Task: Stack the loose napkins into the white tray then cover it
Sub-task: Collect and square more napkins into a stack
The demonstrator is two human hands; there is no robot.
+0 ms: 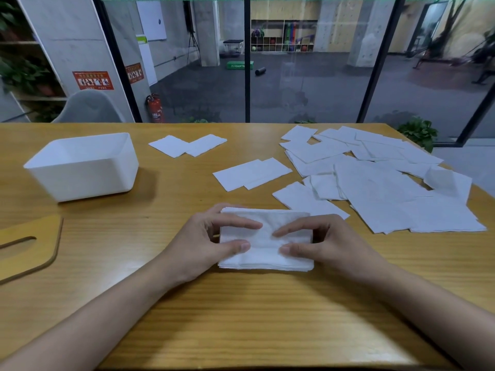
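A small stack of white napkins (266, 253) lies on the wooden table (241, 317) in front of me. My left hand (209, 242) grips its left end, thumb and fingers curled over the top. My right hand (326, 245) grips the right end the same way. The white tray (83, 170) stands empty at the far left. Its wooden lid (29, 245), with a slot cut in it, lies flat at the left edge. Several loose napkins (375, 178) are spread over the right side, with two pairs (251, 174) nearer the middle.
The table's far edge meets a glass wall with dark frames. A grey chair (88, 108) stands behind the table at the left, and a potted plant (417, 129) at the far right corner. Bare wood lies between tray and stack.
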